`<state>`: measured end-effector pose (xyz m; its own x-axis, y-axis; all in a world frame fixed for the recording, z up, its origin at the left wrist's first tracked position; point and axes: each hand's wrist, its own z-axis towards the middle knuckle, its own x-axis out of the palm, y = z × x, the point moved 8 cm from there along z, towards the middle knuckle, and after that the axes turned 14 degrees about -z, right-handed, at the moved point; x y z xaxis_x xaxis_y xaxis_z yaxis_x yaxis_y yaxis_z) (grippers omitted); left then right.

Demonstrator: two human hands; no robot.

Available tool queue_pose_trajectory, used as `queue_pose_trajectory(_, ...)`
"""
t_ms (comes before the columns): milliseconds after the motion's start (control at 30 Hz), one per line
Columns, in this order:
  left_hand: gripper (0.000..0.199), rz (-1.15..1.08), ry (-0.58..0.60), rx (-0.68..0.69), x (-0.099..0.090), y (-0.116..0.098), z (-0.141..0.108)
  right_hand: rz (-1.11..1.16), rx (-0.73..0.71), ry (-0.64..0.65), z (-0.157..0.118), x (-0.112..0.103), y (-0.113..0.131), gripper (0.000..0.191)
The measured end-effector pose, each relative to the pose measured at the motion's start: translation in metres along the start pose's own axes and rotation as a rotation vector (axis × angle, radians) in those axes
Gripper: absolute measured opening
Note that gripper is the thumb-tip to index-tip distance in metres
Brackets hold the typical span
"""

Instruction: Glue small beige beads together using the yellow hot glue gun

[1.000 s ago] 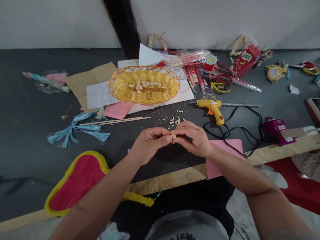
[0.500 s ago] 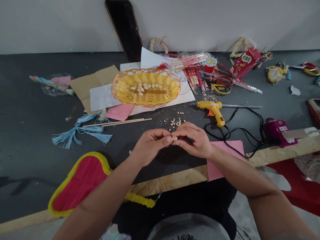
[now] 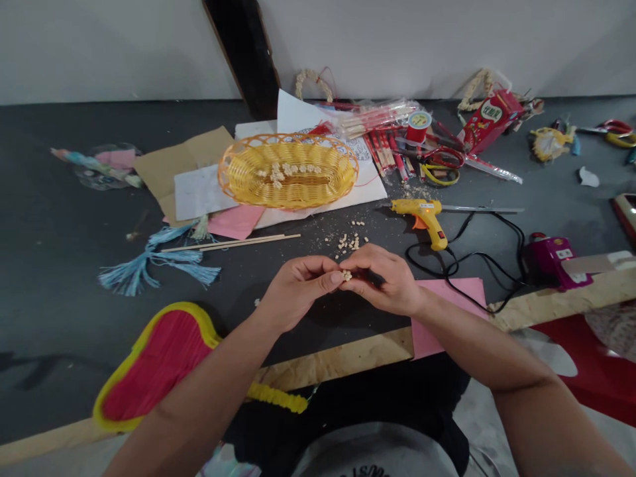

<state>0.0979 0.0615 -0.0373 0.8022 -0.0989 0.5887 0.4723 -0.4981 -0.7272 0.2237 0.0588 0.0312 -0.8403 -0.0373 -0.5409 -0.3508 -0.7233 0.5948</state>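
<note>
From the head view, little differs from half a second ago: the scene sits slightly higher in the frame, and the upper end of the dark slab [image 3: 248,59] leaning on the wall is now cut off by the top edge, while both hands keep the same pose over the dark table [image 3: 50,218]. The left hand [image 3: 301,291] has thumb and forefinger pinched narrowly on a pale cluster [image 3: 346,275], a small, knobbly knot of beige pieces; the right hand [image 3: 385,281] meets it from the other side, its thumb and forefinger tips closed on it too. The cluster thus lies between the two sets of fingertips; whether it has been turned is too small to tell. Just beyond the hands, loose pale bits [image 3: 349,244], short and blocky, are scattered on the matte surface. Farther off, a glossy yellow woven basket [image 3: 238,173] with a looped orange rim holds similar flower-like clusters [image 3: 277,174]. The smooth yellow plastic glue gun [image 3: 426,218] lies beyond the right hand, its black cord curling beside it. To the left are silky blue tassels [image 3: 132,275], thin straight wooden sticks [image 3: 248,242] and a ribbed red panel [image 3: 159,361] with fuzzy yellow edging.
</note>
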Motion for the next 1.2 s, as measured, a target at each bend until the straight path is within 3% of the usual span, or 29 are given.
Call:
queue_pose_trajectory(533, 0.028, 0.056, -0.011, -0.018, -0.0026, 0.0024, 0.0002, -0.008, -0.007, -0.009, -0.0011, 0.0004, -0.0015, 0.013)
queue_pose_trajectory(733, 0.025, 0.019, 0.009, -0.019, -0.0005, -0.0004, -0.0003, 0.013, -0.021, 0.012, 0.0009, -0.0037, 0.0, 0.025)
queue_pose_trajectory(1067, 0.021, -0.008, 0.002, 0.007, -0.0002, -0.0021, 0.0001, -0.048, 0.004, -0.029, 0.0027, -0.0078, -0.0011, 0.012)
queue_pose_trajectory(1200, 0.02, 0.006, -0.012, -0.001, -0.0006, -0.0021, -0.0003, -0.049, 0.001, -0.011, 0.0022, -0.0062, -0.0022, 0.016)
